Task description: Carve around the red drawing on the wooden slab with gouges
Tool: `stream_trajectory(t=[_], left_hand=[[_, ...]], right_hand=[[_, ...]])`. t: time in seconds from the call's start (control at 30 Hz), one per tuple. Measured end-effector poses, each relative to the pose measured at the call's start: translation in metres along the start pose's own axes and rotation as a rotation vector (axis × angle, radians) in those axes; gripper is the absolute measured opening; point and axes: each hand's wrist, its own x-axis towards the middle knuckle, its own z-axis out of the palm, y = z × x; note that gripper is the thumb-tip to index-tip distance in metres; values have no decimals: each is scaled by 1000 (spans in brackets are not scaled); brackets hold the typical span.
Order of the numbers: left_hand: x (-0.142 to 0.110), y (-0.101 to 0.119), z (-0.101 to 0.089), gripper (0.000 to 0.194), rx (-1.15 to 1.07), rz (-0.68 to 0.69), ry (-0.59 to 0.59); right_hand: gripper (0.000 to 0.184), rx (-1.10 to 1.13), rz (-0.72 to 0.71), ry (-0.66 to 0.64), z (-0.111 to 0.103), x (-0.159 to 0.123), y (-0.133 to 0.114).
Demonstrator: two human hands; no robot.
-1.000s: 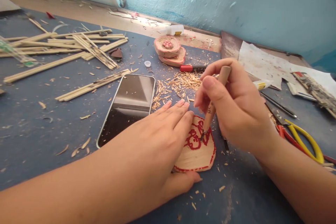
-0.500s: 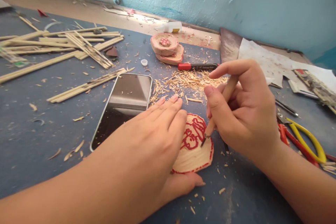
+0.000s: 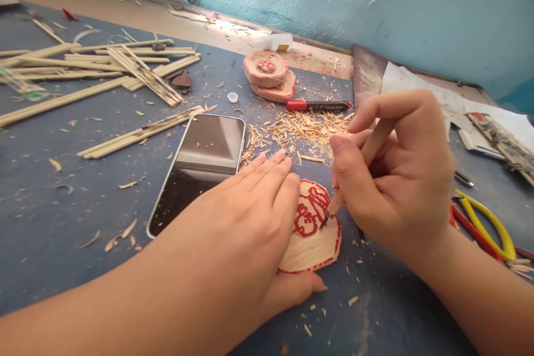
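A flat wooden piece [image 3: 311,245] with a red outline and a red drawn figure lies on the dark blue table. My left hand [image 3: 250,217] rests flat on its left side, fingers stretched out together, thumb along the lower edge. My right hand [image 3: 396,178] grips a wooden-handled carving tool [image 3: 367,150] like a pen. The tool's metal tip touches the red figure near the piece's right edge.
A phone [image 3: 200,169] lies screen-up left of my left hand. Wood shavings [image 3: 300,128], a red-capped marker [image 3: 319,105] and two stacked carved pieces [image 3: 269,75] sit behind. Thin wooden sticks [image 3: 104,67] spread at far left. Red and yellow-handled pliers [image 3: 484,222] and papers [image 3: 434,105] lie at right.
My right hand tilted the tool handle further to the right and the tip shifted slightly on the red figure. My left hand stayed pressed on the piece.
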Motion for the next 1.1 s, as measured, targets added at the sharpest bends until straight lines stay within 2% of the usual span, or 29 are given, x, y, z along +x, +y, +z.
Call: stream_trajectory(t=[0.23,0.4,0.57,0.7,0.87,0.97,1.1], left_hand=[[-3,4,0,103,117,72,-12],[-6,5,-1,94,89,48,-65],[-6,5,-3,90,24,5,-130],[-4,5,-1,88,30,11,-104],[-4,5,1,83,-2,-6,-156],[-6,5,0,87,-3,-18,-173],[-7,7,-1,86,7,-22,-196]], right_hand=[[27,-5,66,-73,6,4,16],[25,-34,128,-47,8,-2,22],[30,-10,180,3,9,-9,25],[21,7,240,13,8,-11,27],[20,25,323,2,6,-12,31],[17,35,369,-4,3,-15,37],[29,58,421,-48,-2,-20,49]])
